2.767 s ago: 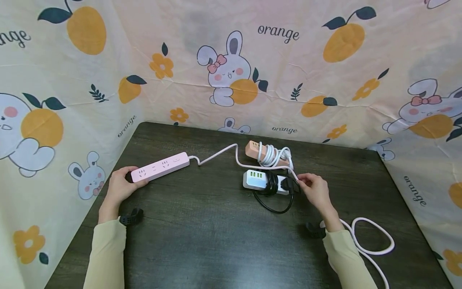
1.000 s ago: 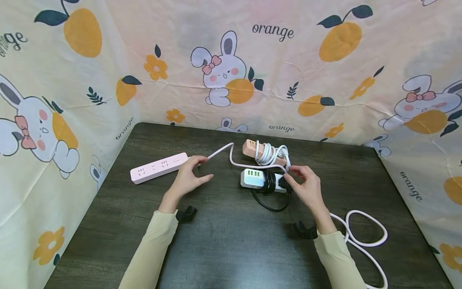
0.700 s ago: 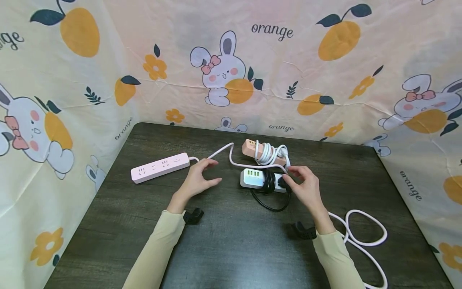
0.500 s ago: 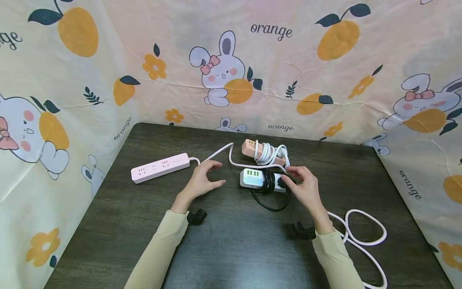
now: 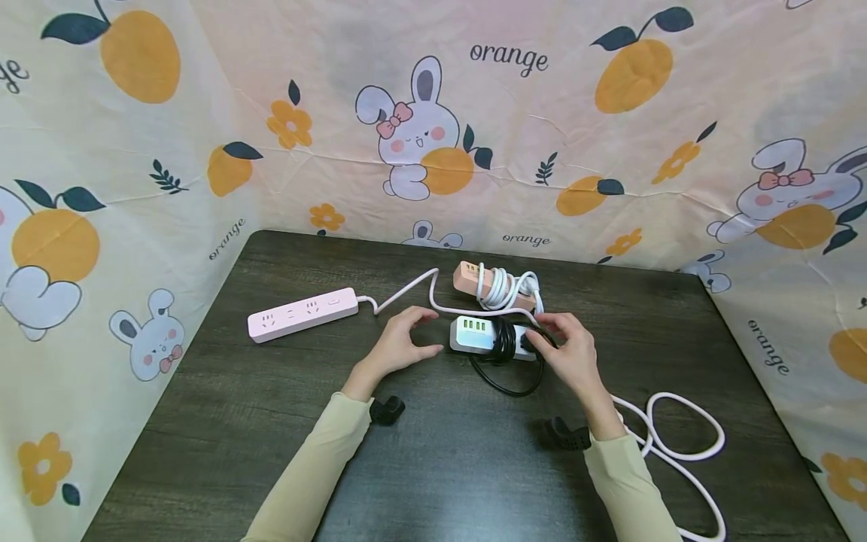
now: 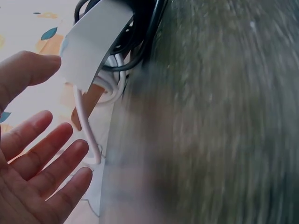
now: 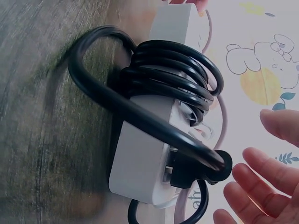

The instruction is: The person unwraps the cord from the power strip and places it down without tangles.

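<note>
A white power strip with green-marked ports lies right of centre, a black cord wound round its middle. My left hand hovers just off its left end, thumb and fingers spread with nothing between them. At the other end is my right hand. In the right wrist view its fingers are loosely bent beside the black plug and appear apart from it. A pink power strip lies at the left, its pink cord running behind the white strip toward my right hand.
Behind the white strip sits a peach power strip wrapped in white cord. More pink cord loops beside my right forearm. A printed cloth hangs along the back and sides of the dark table.
My left hand has left the pink power strip and moved right to the white one. My right hand has let go of the pink cord and shifted slightly left.
</note>
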The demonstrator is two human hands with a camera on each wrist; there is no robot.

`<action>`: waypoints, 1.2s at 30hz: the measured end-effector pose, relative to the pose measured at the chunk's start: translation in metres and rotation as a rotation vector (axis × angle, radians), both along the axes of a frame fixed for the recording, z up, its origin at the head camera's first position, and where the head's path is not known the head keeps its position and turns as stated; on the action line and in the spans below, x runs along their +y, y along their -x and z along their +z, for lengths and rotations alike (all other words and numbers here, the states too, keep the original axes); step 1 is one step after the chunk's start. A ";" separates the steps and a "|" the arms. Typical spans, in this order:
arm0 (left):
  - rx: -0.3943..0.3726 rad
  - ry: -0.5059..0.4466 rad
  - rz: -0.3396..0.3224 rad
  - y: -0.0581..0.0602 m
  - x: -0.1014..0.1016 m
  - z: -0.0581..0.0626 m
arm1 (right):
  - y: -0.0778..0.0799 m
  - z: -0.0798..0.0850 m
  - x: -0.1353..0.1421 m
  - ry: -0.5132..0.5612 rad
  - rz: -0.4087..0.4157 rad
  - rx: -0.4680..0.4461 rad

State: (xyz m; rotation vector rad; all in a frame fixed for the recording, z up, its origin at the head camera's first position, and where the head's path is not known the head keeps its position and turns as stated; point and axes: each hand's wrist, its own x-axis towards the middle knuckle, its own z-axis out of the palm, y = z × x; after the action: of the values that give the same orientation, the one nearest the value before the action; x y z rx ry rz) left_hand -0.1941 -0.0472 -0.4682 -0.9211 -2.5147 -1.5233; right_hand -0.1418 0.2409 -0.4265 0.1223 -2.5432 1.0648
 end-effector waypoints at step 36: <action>-0.037 -0.028 -0.028 0.004 0.043 -0.014 | 0.003 -0.005 -0.005 0.010 0.009 -0.036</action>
State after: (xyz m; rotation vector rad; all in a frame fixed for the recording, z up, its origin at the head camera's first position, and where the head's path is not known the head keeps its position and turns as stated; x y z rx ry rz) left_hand -0.1984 -0.0044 -0.4820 -0.9369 -2.5084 -1.5942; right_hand -0.1446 0.2359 -0.4314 0.1127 -2.5712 1.0928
